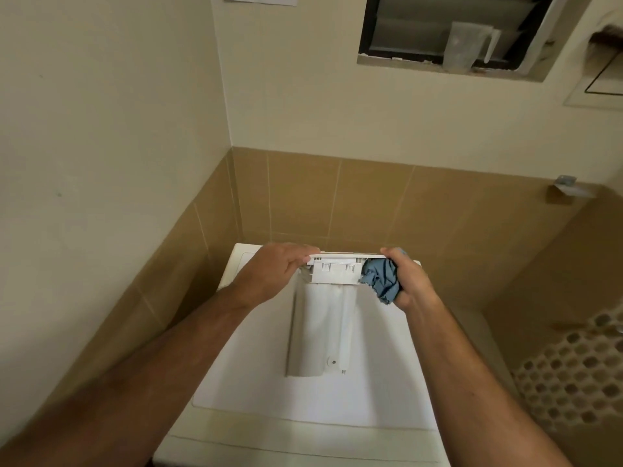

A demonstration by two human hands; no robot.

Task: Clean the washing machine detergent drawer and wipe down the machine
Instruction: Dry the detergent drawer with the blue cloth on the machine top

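Detergent drawer [320, 332], already out of its slot, lies over the top of the washing machine [303, 412], its front panel end held up towards the back wall. Left hand [273, 271] grips one end of that panel with fingers curled over the edge, while the right hand [403, 281] holds a bunched blue cloth [381, 279] against the other end. Wiping likely goes best with the left grip kept firm and the cloth worked into the moulded recesses behind the panel, where residue tends to collect.
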